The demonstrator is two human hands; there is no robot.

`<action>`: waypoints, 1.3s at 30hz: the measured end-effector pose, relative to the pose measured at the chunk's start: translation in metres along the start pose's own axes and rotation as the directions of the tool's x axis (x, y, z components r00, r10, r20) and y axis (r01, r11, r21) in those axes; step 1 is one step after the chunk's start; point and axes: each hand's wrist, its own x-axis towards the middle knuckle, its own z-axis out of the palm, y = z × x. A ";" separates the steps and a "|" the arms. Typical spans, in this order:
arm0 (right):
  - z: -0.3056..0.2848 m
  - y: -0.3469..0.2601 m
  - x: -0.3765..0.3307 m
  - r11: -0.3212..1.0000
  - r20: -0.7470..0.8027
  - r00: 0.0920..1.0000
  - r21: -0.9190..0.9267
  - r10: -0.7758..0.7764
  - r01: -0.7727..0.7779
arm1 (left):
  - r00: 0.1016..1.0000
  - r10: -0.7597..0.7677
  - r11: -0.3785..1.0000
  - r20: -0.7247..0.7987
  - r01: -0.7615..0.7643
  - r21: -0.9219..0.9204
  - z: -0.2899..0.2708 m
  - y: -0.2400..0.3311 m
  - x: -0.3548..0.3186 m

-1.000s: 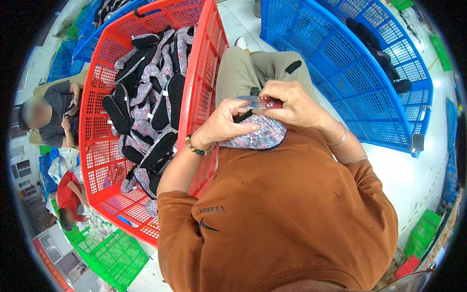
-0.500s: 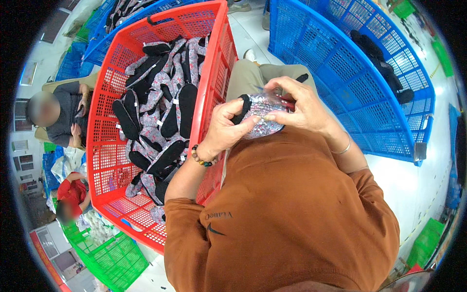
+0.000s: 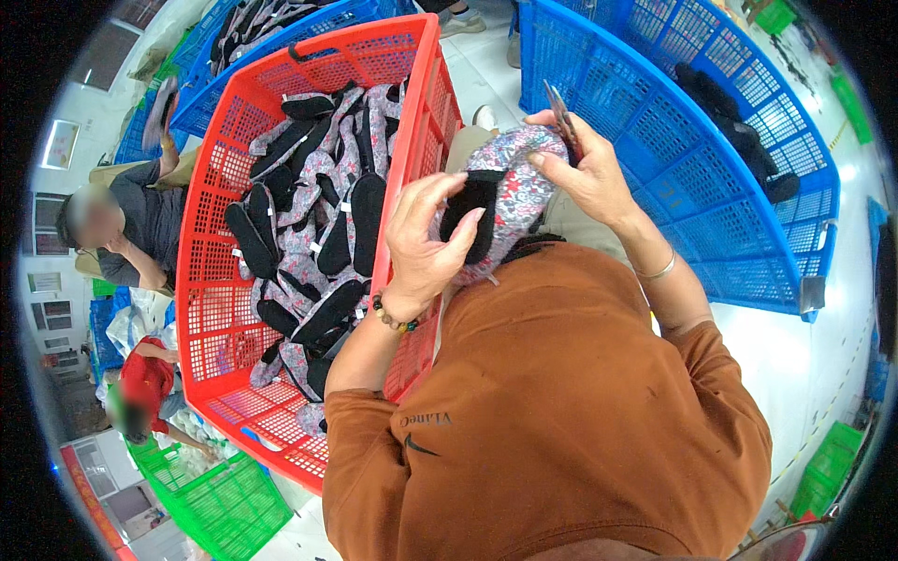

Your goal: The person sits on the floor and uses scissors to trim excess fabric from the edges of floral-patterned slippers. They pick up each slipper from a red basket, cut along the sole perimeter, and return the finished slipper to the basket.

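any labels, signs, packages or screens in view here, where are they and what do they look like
Framed sign: on the wall at far left, small rectangle, pale with a light frame.
Posted sheets: lower on that left wall, a cluster of small pale rectangles.
Tag on the blue crate: at its near right corner, small grey rectangle.
Bagged bundle: left of the red crate, clear whitish plastic.
No screens show.

Single head-worn fisheye, looking steeply down, close over lap
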 end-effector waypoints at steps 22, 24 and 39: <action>0.080 0.024 0.013 0.980 0.078 0.989 -0.149 -0.123 0.134 | 0.932 -0.352 0.902 -0.089 0.313 -0.297 -0.015 -0.039 0.008; 0.072 0.028 0.022 0.989 0.142 0.989 0.137 0.038 -0.057 | 0.977 -0.211 0.964 -0.008 0.207 -0.168 -0.027 -0.041 0.010; 0.057 0.017 0.004 0.771 0.109 0.939 -0.544 -0.326 0.331 | 0.899 -0.435 0.819 -0.052 0.370 -0.438 -0.016 -0.053 0.006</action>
